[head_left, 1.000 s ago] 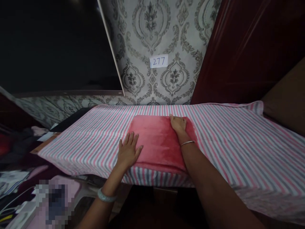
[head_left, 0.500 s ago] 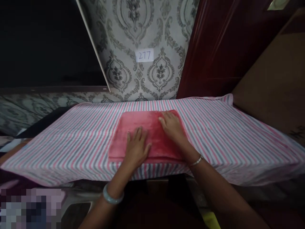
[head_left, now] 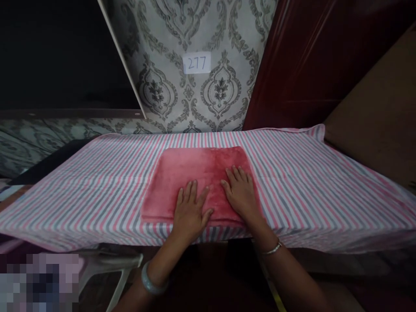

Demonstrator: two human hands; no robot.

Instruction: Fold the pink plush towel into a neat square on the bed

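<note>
A folded red towel lies flat in the middle of a table covered by a pink, grey and white striped cloth. My left hand rests palm down on the towel's near edge, fingers stretched out and slightly apart. Beside it, my right hand also lies flat on the towel's near right part with its fingers spread. Neither hand holds anything. A pale bangle is on my left wrist and a thin metal bangle on my right.
Patterned grey wallpaper with a paper label reading 277 stands behind the table. A dark screen fills the upper left, a dark red door the upper right. A white plastic chair sits below the table's near edge at left.
Both hands have slid toward me across the towel to its near edge, the right from the far right corner and the left from the left side. The view has shifted a little.
</note>
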